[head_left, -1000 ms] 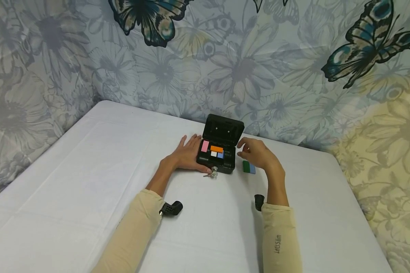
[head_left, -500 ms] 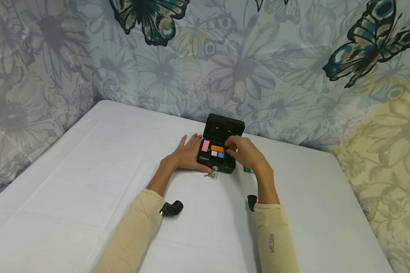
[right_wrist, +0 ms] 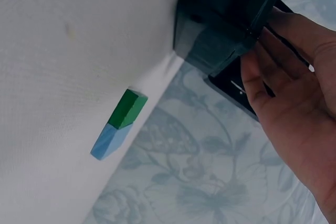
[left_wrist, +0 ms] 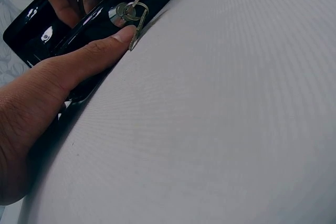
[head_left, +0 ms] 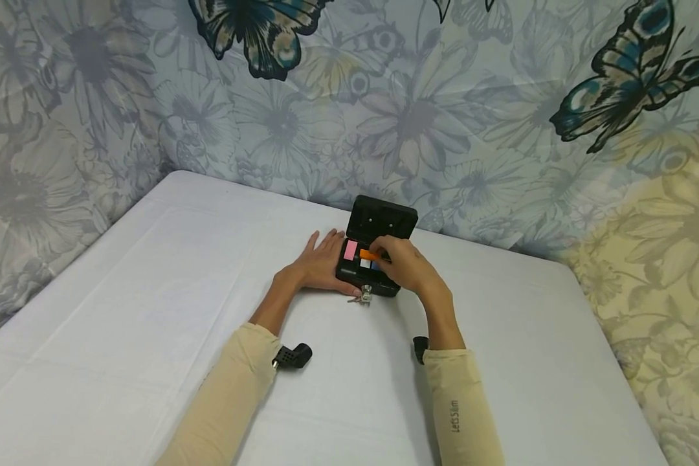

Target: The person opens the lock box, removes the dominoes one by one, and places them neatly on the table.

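A person in cream long sleeves works at a small black metal cash box [head_left: 368, 275] standing with its lid raised near the far edge of a white cloth-covered tabletop [head_left: 151, 323]. The left hand [head_left: 317, 262] lies flat against the box's 9 o'clock side, fingers straight, its thumb stretched along the front wall beside the small silver keys [left_wrist: 134, 17] hanging from the lock. The right hand [head_left: 402, 265] reaches over the box from 3 o'clock, its grip pinched on an orange rectangular block [head_left: 369, 255] at the open compartment. Inside, a pink rectangular block [head_left: 349, 250] sits at 9 o'clock of the orange one, with a small white block [head_left: 364, 263] just below it at 6 o'clock. The right wrist view shows a green block [right_wrist: 127, 108] and a light blue block [right_wrist: 109, 140] lying end to end, touching, on the tabletop near the box's outer side. A floral cloth backdrop with butterflies [head_left: 501, 116] hangs behind.
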Motion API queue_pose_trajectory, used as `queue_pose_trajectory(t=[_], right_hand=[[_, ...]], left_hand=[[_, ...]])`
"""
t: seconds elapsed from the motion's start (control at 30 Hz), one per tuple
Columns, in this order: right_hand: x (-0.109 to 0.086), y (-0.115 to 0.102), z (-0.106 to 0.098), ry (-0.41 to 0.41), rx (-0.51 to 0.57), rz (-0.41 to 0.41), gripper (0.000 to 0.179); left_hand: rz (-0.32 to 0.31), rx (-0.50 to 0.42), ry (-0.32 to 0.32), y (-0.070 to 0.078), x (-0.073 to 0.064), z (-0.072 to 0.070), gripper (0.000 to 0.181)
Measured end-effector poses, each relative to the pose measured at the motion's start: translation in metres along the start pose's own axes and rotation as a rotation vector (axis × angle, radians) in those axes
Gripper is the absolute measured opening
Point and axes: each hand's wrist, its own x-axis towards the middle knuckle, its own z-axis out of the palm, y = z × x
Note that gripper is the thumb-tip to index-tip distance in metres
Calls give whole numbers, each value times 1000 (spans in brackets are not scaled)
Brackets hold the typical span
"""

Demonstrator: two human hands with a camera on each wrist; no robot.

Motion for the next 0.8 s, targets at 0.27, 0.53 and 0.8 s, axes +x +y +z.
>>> queue_pose_trajectory(t=[0.27,0.53,0.8], right_hand=[[0,-5,5,-25,-38,-13,26],[4,-5,8,-3,-55,-39,25],[5,-5,14,51,-110,-13,25]], left_hand=[[1,2,4,0,0,-1,131],[0,-7,1,0,-1,-1,131],[2,-11,6,-2,1,2,130]])
